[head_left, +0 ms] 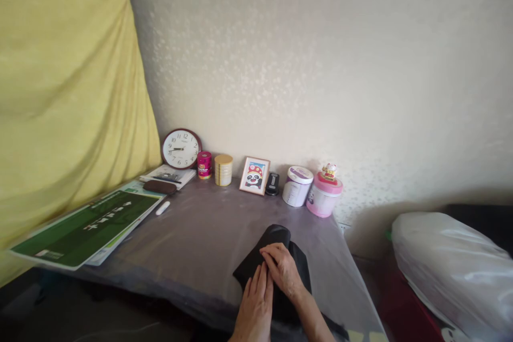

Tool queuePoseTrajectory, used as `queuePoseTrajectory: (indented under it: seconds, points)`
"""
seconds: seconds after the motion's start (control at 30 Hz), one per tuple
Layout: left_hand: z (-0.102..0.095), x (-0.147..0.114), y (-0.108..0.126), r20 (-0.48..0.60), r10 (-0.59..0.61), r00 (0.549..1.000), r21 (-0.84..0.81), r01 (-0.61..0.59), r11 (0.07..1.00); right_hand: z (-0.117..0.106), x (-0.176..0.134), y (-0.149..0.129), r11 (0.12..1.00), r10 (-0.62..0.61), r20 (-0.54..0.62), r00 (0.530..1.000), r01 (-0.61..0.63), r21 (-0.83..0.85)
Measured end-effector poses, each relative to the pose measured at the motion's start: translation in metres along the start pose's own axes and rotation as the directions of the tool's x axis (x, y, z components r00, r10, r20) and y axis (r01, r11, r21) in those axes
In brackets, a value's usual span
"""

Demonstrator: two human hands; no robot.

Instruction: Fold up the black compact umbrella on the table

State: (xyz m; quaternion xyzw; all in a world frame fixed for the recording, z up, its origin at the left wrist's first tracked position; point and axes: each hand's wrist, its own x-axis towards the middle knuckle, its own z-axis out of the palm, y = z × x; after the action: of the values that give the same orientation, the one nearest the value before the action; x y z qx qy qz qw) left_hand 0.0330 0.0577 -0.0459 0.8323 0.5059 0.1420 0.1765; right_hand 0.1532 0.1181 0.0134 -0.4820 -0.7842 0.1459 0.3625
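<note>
A folded black cloth [276, 234] lies near the front edge of the table, with one corner spread to the left and a strap-like strip trailing toward the lower right. My left hand [256, 299] rests flat on it, fingers stretched out and pointing away from me. Just right of it and partly crossing its fingertips, my right hand [282, 270] is bent over the cloth, its fingers drawn together in a pinch on the fabric. The part of the cloth under both palms is hidden.
A grey-covered table [200, 235] holds a clock [181, 148], a pink can [204, 164], a yellow-lidded can [223, 170], a panda picture frame [255, 175], a white tub [297, 187] and a pink tub [324, 197]. A green board [88, 227] overhangs the left edge. A plastic-wrapped bundle [452, 272] stands right.
</note>
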Motion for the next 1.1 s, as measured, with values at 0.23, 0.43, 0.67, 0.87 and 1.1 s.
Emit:
queuePoseTrajectory:
  seconds: [0.23,0.43,0.67,0.87,1.1]
  points:
    - [0.003,0.005,0.003,0.017,-0.088,0.996,0.054,0.087,0.995,0.010,0.023,0.060,0.989,-0.008,-0.053,0.999,0.000,-0.146]
    - [-0.020,0.005,0.011,0.117,-0.172,0.978,0.079,0.163,0.983,-0.004,0.048,0.080,0.965,0.147,-0.212,0.966,-0.187,-0.183]
    - [-0.025,0.007,0.012,0.120,-0.223,0.967,0.066,0.216,0.974,0.004,0.001,0.036,0.990,-0.079,-0.080,0.994,0.069,-0.123]
    - [-0.044,0.003,0.023,0.140,-0.275,0.951,0.149,0.254,0.956,0.006,0.017,0.060,0.965,0.040,-0.337,0.940,-0.124,-0.229]
    - [-0.045,0.000,0.024,0.066,-0.281,0.957,0.301,0.250,0.920,-0.001,-0.012,0.062,0.980,0.025,-0.257,0.966,-0.074,-0.182]
